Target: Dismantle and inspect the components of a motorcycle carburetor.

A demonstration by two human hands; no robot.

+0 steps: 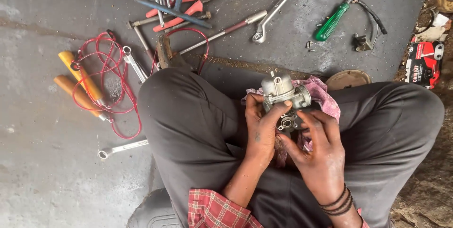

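Gripping a grey metal carburetor (283, 93) over the lap on a pink rag (325, 97), the left hand (261, 125) is steadying it while the right hand (318, 150) is pinching its lower fitting, which may slip and roll among the floor tools.

Bare grey concrete floor (47, 171), stained and scuffed, spread above and left of the grip. Rusty brown crack line (226, 61) just above it. Rough brown dirt edge (427, 185) well to the right. Even, flat daylight, faint shadows.
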